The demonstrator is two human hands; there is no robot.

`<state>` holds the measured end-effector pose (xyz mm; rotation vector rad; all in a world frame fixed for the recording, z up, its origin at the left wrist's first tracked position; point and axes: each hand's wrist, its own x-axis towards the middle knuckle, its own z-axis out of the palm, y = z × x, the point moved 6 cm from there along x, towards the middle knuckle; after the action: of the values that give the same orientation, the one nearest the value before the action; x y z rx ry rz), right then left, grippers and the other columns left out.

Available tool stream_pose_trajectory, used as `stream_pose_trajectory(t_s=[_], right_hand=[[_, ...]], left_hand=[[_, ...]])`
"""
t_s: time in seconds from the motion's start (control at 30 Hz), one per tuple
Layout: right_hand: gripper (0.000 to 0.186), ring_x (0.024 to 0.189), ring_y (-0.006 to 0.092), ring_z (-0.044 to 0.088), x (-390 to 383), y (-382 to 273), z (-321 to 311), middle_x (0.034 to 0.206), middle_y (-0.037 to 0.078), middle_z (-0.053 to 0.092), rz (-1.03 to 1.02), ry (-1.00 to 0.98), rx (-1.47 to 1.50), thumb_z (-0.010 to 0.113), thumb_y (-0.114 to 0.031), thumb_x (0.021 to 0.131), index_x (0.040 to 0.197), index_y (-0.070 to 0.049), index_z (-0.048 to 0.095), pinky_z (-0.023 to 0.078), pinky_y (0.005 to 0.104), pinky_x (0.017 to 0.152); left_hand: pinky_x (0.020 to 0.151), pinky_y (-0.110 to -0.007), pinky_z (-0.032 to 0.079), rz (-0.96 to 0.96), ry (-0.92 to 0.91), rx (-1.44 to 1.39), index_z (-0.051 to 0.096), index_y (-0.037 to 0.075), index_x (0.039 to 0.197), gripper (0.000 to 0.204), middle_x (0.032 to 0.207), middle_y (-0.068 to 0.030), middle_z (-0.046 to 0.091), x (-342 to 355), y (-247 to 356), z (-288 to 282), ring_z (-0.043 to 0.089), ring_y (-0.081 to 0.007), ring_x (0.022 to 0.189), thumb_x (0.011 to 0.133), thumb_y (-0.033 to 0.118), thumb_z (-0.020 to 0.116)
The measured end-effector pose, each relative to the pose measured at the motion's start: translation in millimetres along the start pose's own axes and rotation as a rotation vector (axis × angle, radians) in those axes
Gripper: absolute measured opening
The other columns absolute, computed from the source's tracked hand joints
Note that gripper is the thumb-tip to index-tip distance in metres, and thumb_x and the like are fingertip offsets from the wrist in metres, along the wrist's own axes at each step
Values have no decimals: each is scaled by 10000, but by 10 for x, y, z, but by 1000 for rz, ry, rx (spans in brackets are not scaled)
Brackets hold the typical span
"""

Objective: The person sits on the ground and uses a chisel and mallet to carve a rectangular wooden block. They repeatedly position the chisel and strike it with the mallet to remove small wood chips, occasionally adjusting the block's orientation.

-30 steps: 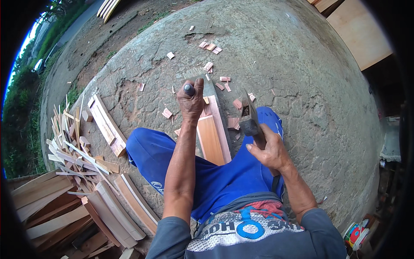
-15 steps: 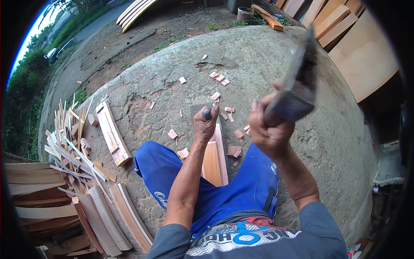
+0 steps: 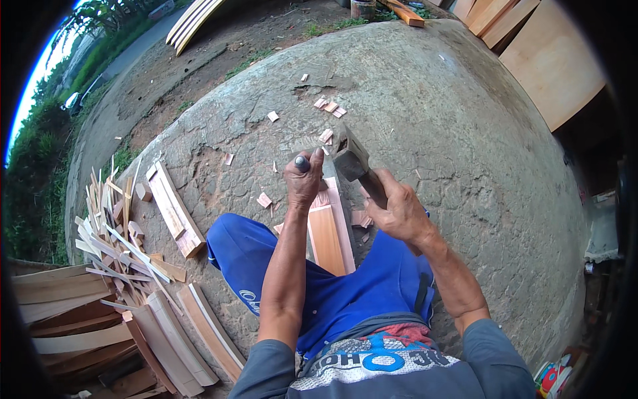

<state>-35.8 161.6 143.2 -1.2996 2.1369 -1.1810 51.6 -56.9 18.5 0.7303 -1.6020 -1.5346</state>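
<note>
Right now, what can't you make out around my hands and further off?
- Head view: tip of the dark, round-topped tool, hidden by the left hand.
- Head view: part of the dark, long-handled striking tool, covered by the right hand.
- Head view: near end of the long pinkish wooden board, hidden by the blue cloth trousers.
- Head view: far ends of the pale curved wooden strips, cut off by the upper edge.

Both hands [image 3: 304, 179] [image 3: 401, 209] fisted, forearms [image 3: 283, 272] forward
</note>
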Motion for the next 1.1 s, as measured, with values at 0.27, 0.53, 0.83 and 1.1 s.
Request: stream_pose_trajectory(t_s=[0.27,0.53,0.83,1.1], right_hand=[[537,856,455,753,93,-466,-422,924,274,721,-209,71,16,693,-37,863,1372,-2,528,584,483,744],[403,683,255,730,365,-940,-526,867,143,676,-621,474,-107,617,40,937,1307,44,456,578,381,609],[421,840,468,732,188,-99,-17,896,258,725,-69,-58,-220,677,-80,880,1270,-26,528,551,545,704],[442,873,503,727,15,118,-242,871,306,707,102,20,-27,684,-109,882,1281,1,526,568,531,732]], left_hand=[[530,-314,340,145,28,148,494,52,664,492,627,34,419,-81,37,172,363,-80,620,1001,281,769],[550,-311,380,122,-23,174,564,39,699,381,630,13,469,-65,96,340,408,-82,627,973,194,779],[531,-287,471,-90,107,-302,632,80,771,325,620,9,576,-86,-172,-153,557,-92,550,1002,265,767],[510,-280,385,27,-14,14,561,74,669,456,613,37,531,-52,-25,257,460,-52,569,1021,296,747]])
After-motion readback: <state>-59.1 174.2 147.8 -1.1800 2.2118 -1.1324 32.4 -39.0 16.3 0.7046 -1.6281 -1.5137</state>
